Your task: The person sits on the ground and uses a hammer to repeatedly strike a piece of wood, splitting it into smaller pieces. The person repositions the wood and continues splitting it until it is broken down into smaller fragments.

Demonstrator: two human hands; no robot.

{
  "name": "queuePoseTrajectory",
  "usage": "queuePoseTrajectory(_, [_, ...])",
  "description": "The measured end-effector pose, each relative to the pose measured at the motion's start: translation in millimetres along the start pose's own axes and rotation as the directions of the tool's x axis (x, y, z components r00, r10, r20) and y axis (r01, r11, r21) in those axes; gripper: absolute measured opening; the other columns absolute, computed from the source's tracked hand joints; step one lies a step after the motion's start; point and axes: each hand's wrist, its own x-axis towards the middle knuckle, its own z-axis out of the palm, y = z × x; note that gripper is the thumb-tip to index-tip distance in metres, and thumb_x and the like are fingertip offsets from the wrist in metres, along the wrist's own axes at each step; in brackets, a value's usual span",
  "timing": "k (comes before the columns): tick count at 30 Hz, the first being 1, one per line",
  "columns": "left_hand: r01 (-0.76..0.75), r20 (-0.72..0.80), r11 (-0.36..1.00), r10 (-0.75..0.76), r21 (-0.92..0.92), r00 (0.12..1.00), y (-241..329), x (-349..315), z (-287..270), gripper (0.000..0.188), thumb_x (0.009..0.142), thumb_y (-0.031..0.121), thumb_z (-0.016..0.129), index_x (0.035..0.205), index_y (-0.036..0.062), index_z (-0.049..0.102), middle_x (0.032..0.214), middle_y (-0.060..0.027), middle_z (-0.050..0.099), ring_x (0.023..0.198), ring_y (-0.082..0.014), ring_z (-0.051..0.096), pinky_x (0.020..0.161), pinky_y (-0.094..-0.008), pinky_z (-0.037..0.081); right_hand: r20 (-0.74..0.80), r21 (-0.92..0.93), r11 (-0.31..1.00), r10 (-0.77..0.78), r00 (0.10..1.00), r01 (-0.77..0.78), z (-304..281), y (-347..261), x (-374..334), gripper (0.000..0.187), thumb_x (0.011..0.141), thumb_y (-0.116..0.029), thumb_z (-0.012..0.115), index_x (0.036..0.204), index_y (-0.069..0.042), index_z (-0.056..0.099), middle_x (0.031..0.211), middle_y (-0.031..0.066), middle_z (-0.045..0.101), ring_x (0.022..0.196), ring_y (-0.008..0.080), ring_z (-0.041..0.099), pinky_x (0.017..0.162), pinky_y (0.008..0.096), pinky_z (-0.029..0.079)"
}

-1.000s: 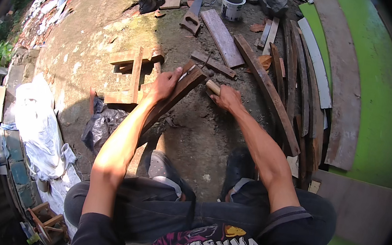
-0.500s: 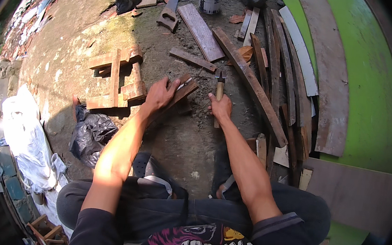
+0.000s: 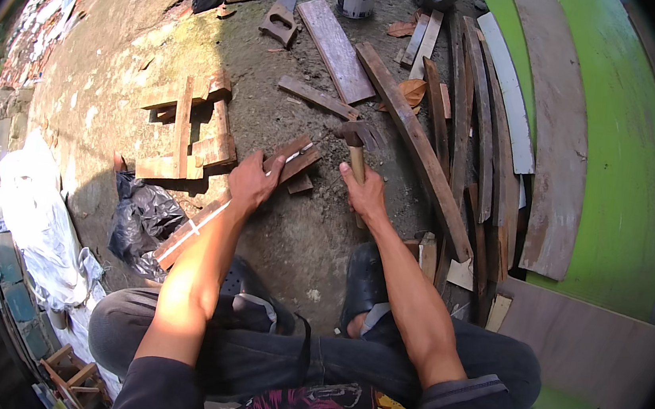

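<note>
My left hand [image 3: 251, 184] is closed around a narrow brown wooden board [image 3: 196, 227] that slants from my left forearm up toward the middle. White lines run along the board's upper face, with a short cross mark near its lower end. Under its far end lies a small wood block [image 3: 299, 185]. To the right, my right hand [image 3: 365, 194] grips a claw hammer [image 3: 358, 157] by its light wooden handle, thumb along the handle. The dark hammer head is raised a little right of the board's far end, apart from it.
A nailed wooden frame [image 3: 184, 141] lies at left, beside a black plastic bag [image 3: 143, 213]. Beyond are a handsaw [image 3: 282, 18], a plank [image 3: 336, 50], a short stick [image 3: 319, 97] and a paint can [image 3: 356, 1]. Long wood strips [image 3: 417, 150] and green panels [image 3: 606, 138] lie at right.
The board has tilted in my left hand, so its white-lined face now shows. My right hand has turned the hammer, swinging its head sideways.
</note>
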Motion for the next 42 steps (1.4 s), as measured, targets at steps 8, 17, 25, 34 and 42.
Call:
queuePoseTrajectory(8, [0.005, 0.074, 1.000, -0.007, 0.019, 0.997, 2.5, 5.5, -7.7, 0.061, 0.091, 0.065, 0.054, 0.087, 0.0047, 0.061, 0.083, -0.0242, 0.069, 0.082, -0.0434, 0.068, 0.071, -0.0522, 0.051, -0.010, -0.259, 0.955, -0.150, 0.989, 0.142, -7.5, -28.4, 14.5, 0.040, 0.089, -0.038, 0.067, 0.099, 0.001, 0.069, 0.081, 0.0228, 0.069, 0.079, 0.0409, 0.069, 0.073, 0.0459, 0.052])
queuePoseTrajectory(17, [0.100, 0.178, 0.995, -0.095, -0.018, 0.979, -0.1, 8.7, -12.1, 0.059, 0.089, 0.063, 0.059, 0.091, 0.0049, 0.063, 0.084, -0.0223, 0.070, 0.082, -0.0426, 0.068, 0.074, -0.0513, 0.052, -0.018, -0.188, 0.830, -0.538, 0.843, 0.525, -20.9, -80.4, 21.7, 0.028, 0.085, -0.023, 0.072, 0.099, 0.001, 0.070, 0.083, 0.0237, 0.070, 0.078, 0.0408, 0.070, 0.073, 0.0431, 0.054])
queuePoseTrajectory(25, [0.062, 0.134, 0.996, -0.053, -0.062, 0.990, -7.3, 10.0, -6.4, 0.058, 0.087, 0.063, 0.062, 0.085, 0.0050, 0.063, 0.081, -0.0210, 0.069, 0.077, -0.0400, 0.068, 0.070, -0.0497, 0.052, -0.073, -0.411, 0.911, 0.006, 0.997, -0.035, -18.4, -104.1, 35.7, 0.033, 0.084, -0.029, 0.068, 0.092, 0.003, 0.068, 0.083, 0.0268, 0.068, 0.083, 0.0445, 0.068, 0.072, 0.0457, 0.052])
queuePoseTrajectory(34, [0.056, 0.113, 0.997, -0.051, -0.044, 0.992, -3.2, 12.7, -7.2, 0.059, 0.086, 0.064, 0.062, 0.084, 0.0047, 0.062, 0.080, -0.0215, 0.069, 0.076, -0.0406, 0.068, 0.068, -0.0501, 0.052, -0.176, -0.283, 0.943, -0.233, 0.956, 0.177, -0.8, -25.3, 20.7, 0.030, 0.085, -0.024, 0.071, 0.092, 0.005, 0.068, 0.083, 0.0219, 0.071, 0.082, 0.0364, 0.072, 0.072, 0.0443, 0.053])
queuePoseTrajectory(42, [0.050, 0.071, 0.998, -0.047, -0.039, 0.996, -13.2, 8.3, -1.9, 0.059, 0.084, 0.064, 0.065, 0.087, 0.0046, 0.065, 0.082, -0.0204, 0.071, 0.075, -0.0377, 0.070, 0.066, -0.0474, 0.054, -0.157, -0.131, 0.962, -0.260, 0.953, 0.240, -24.6, -105.6, 33.9, 0.023, 0.090, -0.018, 0.065, 0.075, -0.001, 0.059, 0.059, 0.0073, 0.056, 0.052, 0.0162, 0.056, 0.050, 0.0381, 0.042])
